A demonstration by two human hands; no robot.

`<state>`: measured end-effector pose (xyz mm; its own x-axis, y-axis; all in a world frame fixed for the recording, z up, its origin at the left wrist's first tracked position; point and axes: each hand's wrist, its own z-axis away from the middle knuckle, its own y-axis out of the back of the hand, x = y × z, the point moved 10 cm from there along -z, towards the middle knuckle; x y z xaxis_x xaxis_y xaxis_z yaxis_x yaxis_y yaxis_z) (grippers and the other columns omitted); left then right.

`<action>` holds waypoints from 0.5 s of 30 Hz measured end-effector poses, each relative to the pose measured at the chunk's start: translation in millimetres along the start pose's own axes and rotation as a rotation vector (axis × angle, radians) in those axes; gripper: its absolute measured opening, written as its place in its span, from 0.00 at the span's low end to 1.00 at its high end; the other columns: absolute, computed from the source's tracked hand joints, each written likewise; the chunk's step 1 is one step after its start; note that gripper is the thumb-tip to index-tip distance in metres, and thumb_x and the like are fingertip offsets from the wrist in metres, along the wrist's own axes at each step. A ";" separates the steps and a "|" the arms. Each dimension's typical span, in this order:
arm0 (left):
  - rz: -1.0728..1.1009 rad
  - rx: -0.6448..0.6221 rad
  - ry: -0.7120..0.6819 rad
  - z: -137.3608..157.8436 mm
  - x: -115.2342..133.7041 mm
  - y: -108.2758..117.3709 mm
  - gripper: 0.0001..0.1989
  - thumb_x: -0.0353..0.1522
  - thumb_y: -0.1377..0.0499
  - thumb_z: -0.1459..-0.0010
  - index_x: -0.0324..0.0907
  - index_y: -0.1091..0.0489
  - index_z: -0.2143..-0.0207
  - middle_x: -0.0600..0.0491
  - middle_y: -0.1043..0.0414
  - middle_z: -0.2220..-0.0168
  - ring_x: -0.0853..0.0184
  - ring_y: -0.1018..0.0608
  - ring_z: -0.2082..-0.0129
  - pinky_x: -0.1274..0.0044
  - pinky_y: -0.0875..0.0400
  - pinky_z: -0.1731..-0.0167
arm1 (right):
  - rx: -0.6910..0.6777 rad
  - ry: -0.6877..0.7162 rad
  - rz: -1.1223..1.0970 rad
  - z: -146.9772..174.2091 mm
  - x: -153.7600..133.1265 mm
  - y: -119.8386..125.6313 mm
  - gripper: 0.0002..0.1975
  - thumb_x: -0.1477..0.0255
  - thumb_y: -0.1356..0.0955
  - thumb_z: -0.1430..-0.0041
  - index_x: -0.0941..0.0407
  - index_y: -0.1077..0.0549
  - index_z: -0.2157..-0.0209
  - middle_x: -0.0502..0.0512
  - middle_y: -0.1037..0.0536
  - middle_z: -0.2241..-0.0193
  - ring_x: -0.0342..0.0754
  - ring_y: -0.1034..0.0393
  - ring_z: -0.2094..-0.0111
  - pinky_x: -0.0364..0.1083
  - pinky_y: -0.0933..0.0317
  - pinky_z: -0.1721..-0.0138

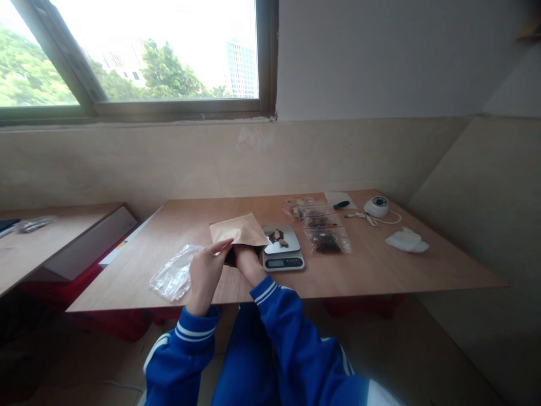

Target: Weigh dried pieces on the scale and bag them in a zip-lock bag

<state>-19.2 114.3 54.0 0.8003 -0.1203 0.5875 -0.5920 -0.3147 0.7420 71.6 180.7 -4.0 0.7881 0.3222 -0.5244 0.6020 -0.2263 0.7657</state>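
A brown kraft paper pouch [239, 226] lies tilted over the table, its mouth turned toward me. My left hand [208, 273] pinches the upper edge of that mouth between thumb and fingers. Inside the opening is my right hand [248, 262], its fingers hidden by the pouch, so I cannot see whether they hold anything. Just right of the pouch stands a kitchen scale [284, 263] with a dark display. A few brown dried pieces [278, 237] rest on its metal plate. Left of my left hand lies a crumpled clear plastic bag [172, 276].
Zip bags of dried goods [326, 239] lie right of the scale. Behind them are a white paper [338, 197] and a green-handled tool [341, 204]. Farther right sit a white dome camera [376, 206] with its cable and a crumpled white bag [407, 241]. Another table [63, 237] stands left.
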 end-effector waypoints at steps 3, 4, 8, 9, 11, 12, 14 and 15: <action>-0.008 -0.001 0.006 0.2 -2.0 -0.5 0.12 0.38 0.42 0.42 0.50 0.22 0.58 0.51 0.19 0.65 0.61 0.19 0.65 0.77 0.33 0.70 | -0.039 0.005 -0.063 11.1 -3.5 5.4 0.21 0.81 0.41 0.37 0.59 0.36 0.43 0.60 0.24 0.51 0.51 0.35 0.44 0.50 0.46 0.40; -0.005 -0.002 0.005 -0.1 -1.8 -0.8 0.12 0.38 0.42 0.42 0.50 0.22 0.58 0.51 0.19 0.65 0.61 0.19 0.64 0.77 0.33 0.70 | -0.037 0.004 -0.063 16.1 -3.9 8.5 0.21 0.81 0.41 0.37 0.59 0.35 0.44 0.61 0.24 0.51 0.52 0.34 0.45 0.50 0.45 0.41; 0.029 -0.002 -0.006 -4.3 2.6 0.5 0.12 0.38 0.42 0.42 0.50 0.22 0.59 0.52 0.19 0.64 0.61 0.19 0.63 0.77 0.31 0.68 | -0.082 -0.021 -0.099 35.3 -0.9 17.6 0.18 0.84 0.40 0.41 0.62 0.28 0.52 0.66 0.22 0.55 0.56 0.28 0.52 0.52 0.37 0.48; 0.027 0.000 0.002 -5.7 3.3 1.6 0.12 0.38 0.42 0.42 0.50 0.22 0.59 0.52 0.19 0.64 0.61 0.19 0.63 0.77 0.31 0.68 | -0.096 -0.025 -0.122 38.8 0.1 20.4 0.19 0.86 0.40 0.43 0.61 0.27 0.54 0.65 0.22 0.57 0.56 0.27 0.55 0.52 0.36 0.50; 0.009 0.001 0.021 -8.3 4.0 3.8 0.12 0.38 0.42 0.43 0.50 0.22 0.59 0.52 0.19 0.64 0.60 0.19 0.63 0.77 0.32 0.69 | -0.096 -0.016 -0.181 43.9 0.8 30.0 0.21 0.88 0.40 0.46 0.60 0.28 0.54 0.62 0.21 0.58 0.54 0.27 0.56 0.51 0.35 0.52; -0.004 0.002 0.029 -9.4 4.3 4.8 0.12 0.38 0.42 0.43 0.50 0.22 0.59 0.52 0.19 0.64 0.60 0.19 0.63 0.77 0.32 0.69 | -0.080 -0.002 -0.210 45.7 0.6 36.7 0.22 0.88 0.40 0.47 0.59 0.28 0.53 0.61 0.21 0.58 0.53 0.28 0.56 0.51 0.36 0.51; -0.022 0.002 0.036 -11.1 5.1 6.0 0.12 0.38 0.42 0.43 0.50 0.22 0.58 0.51 0.19 0.63 0.60 0.19 0.63 0.77 0.32 0.70 | -0.033 0.023 -0.262 48.5 0.4 51.4 0.24 0.89 0.41 0.48 0.57 0.29 0.52 0.59 0.22 0.56 0.51 0.29 0.54 0.49 0.37 0.50; -0.027 0.000 0.036 -11.8 5.7 6.0 0.12 0.38 0.42 0.43 0.50 0.22 0.58 0.51 0.19 0.63 0.60 0.20 0.62 0.78 0.33 0.70 | -0.014 0.031 -0.286 49.8 0.9 57.7 0.24 0.89 0.40 0.47 0.57 0.28 0.52 0.59 0.23 0.55 0.51 0.30 0.53 0.49 0.38 0.49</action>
<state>-19.4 122.8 65.6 0.8118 -0.0781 0.5786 -0.5705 -0.3174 0.7575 113.4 122.1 21.1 0.5820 0.3988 -0.7086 0.7974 -0.1091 0.5935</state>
